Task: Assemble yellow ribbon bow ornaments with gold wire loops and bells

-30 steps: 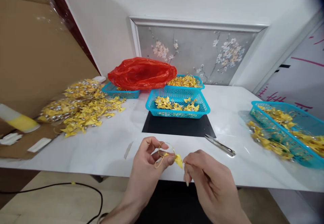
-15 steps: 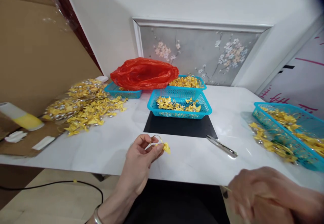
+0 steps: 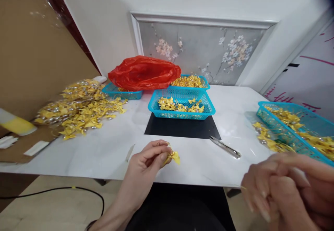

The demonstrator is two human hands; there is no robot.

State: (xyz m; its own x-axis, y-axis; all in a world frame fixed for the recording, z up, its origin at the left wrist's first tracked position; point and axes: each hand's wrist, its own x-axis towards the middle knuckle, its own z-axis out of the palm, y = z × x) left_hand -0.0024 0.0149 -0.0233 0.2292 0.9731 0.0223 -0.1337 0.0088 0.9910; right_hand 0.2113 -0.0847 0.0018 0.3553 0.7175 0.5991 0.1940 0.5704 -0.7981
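Cardboard [image 3: 31, 49] stands at far left, nine o'clock, with a white-and-yellow tube [image 3: 15, 124] lying at its foot. Pile [image 3: 78, 107] of yellow bows with silver beads spreads over the table [image 3: 104, 154] at ten o'clock. Red bag [image 3: 144, 72] lies at twelve o'clock on a small blue basket [image 3: 122, 93]. Another basket [image 3: 190, 81], heaped with bows, sits just behind the middle basket [image 3: 181, 105], which holds few. Black mat [image 3: 182, 128] lies in front of the middle basket. Left hand [image 3: 148, 161] at six o'clock, near the table edge, fingers closed, pinching a yellow bow [image 3: 174, 156] at the fingertips; bow sits just above the table. Scissors [image 3: 224, 147] lie at about two o'clock from the bow, near it. Right hand [image 3: 284, 192] at four o'clock, low and blurred, off the table edge, fingers curled shut; cannot tell what it holds. Right basket [image 3: 300, 130] at three o'clock, bows spilling beside it.
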